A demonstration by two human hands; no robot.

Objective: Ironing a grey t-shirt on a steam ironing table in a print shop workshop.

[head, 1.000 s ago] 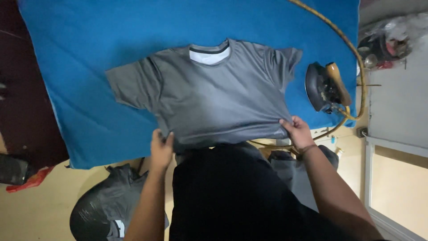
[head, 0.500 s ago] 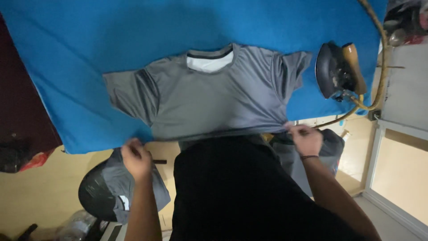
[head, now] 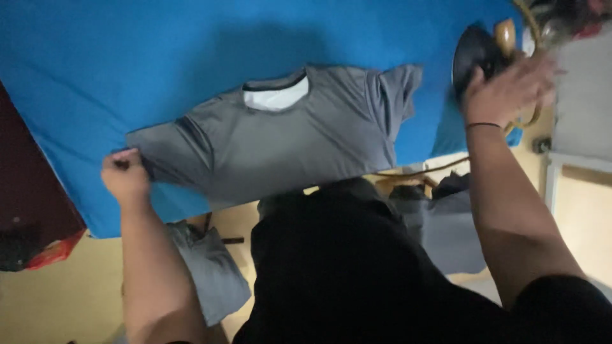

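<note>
A grey T-shirt (head: 287, 143) with a white inner collar lies flat on a blue cloth-covered table (head: 159, 57), its hem hanging over the near edge. My left hand (head: 124, 175) is closed on the end of the shirt's left sleeve. My right hand (head: 510, 86), blurred, is spread open at the black clothes iron (head: 475, 51) with a wooden handle at the table's right end. Whether its fingers touch the iron is unclear.
A cord (head: 414, 172) runs from the iron along the table's near edge. Grey garments (head: 210, 271) lie piled on the floor below the table, more grey cloth (head: 446, 223) to the right. A dark red surface (head: 32, 185) borders the table at left.
My left hand moved from the shirt's hem out to the left sleeve. My right hand let go of the hem and rose to the iron.
</note>
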